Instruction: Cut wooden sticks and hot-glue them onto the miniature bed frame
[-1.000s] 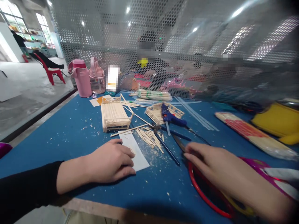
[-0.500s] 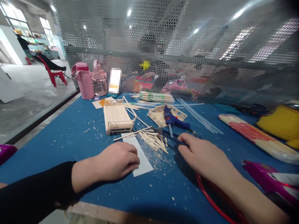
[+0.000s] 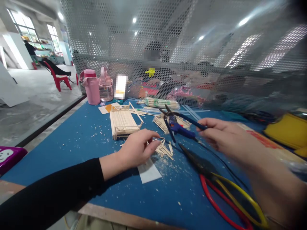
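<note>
My right hand point(image 3: 223, 135) grips one handle of dark blue pliers point(image 3: 189, 118), held above the table with the handles spread. My left hand point(image 3: 140, 147) hovers at a pile of short wooden sticks point(image 3: 165, 151), thumb and forefinger apart; no stick shows between them. Under this hand lies a white paper strip point(image 3: 150, 172). Just beyond it stands a small bed-shaped model point(image 3: 123, 118) made of sticks. A blue glue gun point(image 3: 182, 130) rests against a second stick frame point(image 3: 160, 123), behind the pliers. Large scissors point(image 3: 200, 166) with red and yellow handles lie below my right hand.
Crumbs dot the blue tabletop point(image 3: 93, 140). Along the back are a pink flask point(image 3: 92, 89), a clear bottle point(image 3: 106, 89), bagged sticks point(image 3: 161, 103) and a perforated metal screen point(image 3: 115, 41). A yellow item point(image 3: 285, 127) lies at right, a purple box point(image 3: 11, 158) at left.
My right hand has raised the pliers off the table and moved right, uncovering the scissors. My left hand has moved forward and right from the paper to the stick pile, its fingers spreading.
</note>
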`<move>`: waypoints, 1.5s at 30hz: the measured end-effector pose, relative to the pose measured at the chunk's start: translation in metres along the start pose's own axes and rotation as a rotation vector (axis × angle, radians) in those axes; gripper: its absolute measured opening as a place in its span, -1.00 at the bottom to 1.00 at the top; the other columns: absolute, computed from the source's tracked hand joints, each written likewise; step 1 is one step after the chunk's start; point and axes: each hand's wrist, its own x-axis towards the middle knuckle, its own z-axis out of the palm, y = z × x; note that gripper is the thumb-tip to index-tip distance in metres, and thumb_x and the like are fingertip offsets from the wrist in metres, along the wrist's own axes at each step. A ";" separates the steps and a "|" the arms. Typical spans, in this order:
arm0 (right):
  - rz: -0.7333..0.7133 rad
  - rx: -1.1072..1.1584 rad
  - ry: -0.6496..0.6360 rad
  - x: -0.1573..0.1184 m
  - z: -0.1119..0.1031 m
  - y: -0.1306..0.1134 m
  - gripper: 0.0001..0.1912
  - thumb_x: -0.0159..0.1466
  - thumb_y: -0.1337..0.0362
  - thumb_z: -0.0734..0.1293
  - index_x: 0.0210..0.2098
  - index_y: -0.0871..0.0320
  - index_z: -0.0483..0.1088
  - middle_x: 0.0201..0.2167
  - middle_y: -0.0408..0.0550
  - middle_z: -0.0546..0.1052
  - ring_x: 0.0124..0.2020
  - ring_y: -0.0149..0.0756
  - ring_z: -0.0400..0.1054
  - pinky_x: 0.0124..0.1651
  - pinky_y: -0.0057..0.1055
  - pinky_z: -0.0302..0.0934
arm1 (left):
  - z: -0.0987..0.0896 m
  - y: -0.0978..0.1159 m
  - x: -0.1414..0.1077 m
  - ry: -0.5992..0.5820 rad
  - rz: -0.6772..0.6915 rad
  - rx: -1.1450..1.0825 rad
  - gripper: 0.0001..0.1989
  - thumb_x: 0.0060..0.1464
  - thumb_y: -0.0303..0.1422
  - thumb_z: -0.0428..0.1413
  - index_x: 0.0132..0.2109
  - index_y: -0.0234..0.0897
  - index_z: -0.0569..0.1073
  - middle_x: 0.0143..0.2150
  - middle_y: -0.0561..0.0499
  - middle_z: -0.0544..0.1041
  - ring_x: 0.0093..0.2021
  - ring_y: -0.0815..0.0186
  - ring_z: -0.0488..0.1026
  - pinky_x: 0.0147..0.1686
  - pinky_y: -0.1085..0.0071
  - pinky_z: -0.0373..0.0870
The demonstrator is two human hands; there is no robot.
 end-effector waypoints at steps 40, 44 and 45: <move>-0.498 -0.813 0.149 0.120 -0.007 0.055 -0.49 0.22 0.25 0.14 0.11 0.40 0.22 0.02 0.37 0.40 0.00 0.05 0.31 0.00 -0.19 0.16 | 0.006 0.029 -0.035 -0.299 -0.578 -0.681 -0.70 0.17 -0.17 -0.10 -0.44 -0.26 0.19 -0.58 0.17 0.09 -0.55 0.45 0.00 -0.55 0.50 -0.02; -0.454 -0.741 0.123 0.150 0.015 0.052 -0.48 0.22 0.17 0.18 0.13 0.29 0.21 -0.14 0.18 0.51 -0.24 -0.11 0.40 -0.23 -0.30 0.23 | 0.005 0.029 -0.035 -0.309 -0.576 -0.665 -0.71 0.15 -0.19 -0.09 -0.45 -0.26 0.18 -0.57 0.16 0.09 -0.54 0.45 0.00 -0.54 0.50 -0.01; -0.442 -0.731 0.119 0.156 0.020 0.053 -0.48 0.20 0.17 0.20 0.12 0.27 0.22 -0.18 0.13 0.52 -0.29 -0.13 0.40 -0.26 -0.32 0.22 | 0.005 0.029 -0.035 -0.311 -0.573 -0.669 -0.72 0.15 -0.19 -0.09 -0.45 -0.26 0.18 -0.57 0.16 0.09 -0.54 0.44 0.01 -0.53 0.49 -0.01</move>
